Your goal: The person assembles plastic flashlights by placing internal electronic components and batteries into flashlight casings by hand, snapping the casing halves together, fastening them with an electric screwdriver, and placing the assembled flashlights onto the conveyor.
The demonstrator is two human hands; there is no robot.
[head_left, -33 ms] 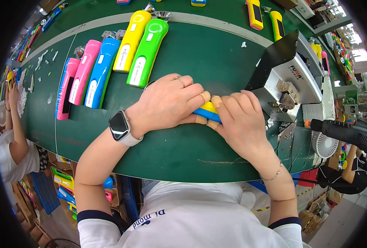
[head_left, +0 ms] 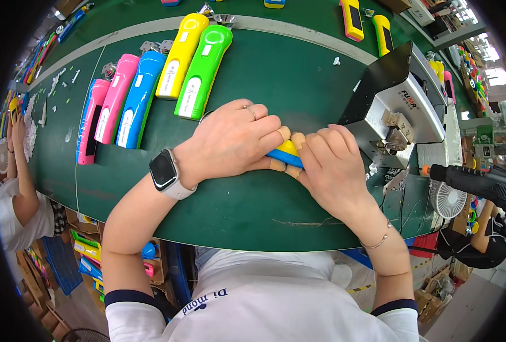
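My left hand [head_left: 233, 137] and my right hand [head_left: 334, 171] grip a yellow and blue flashlight body [head_left: 286, 158] between them, above the green table. Fingers and thumbs press it from both sides, and only its short middle stretch shows. Both ends are hidden by my hands. Tan covers wrap several of my fingertips. Beyond my left hand lie a green flashlight [head_left: 204, 71] and a yellow flashlight [head_left: 183, 57]. Farther left are a blue flashlight [head_left: 142, 100], a pink flashlight [head_left: 117, 100] and another pink one [head_left: 92, 122] with a dark panel.
A black and silver machine [head_left: 398, 108] stands on the table to the right of my hands. Beside it are a black power driver [head_left: 475, 181] and a small white fan [head_left: 449, 200]. Two more flashlights [head_left: 352, 21] lie at the far right. Other people sit at both sides.
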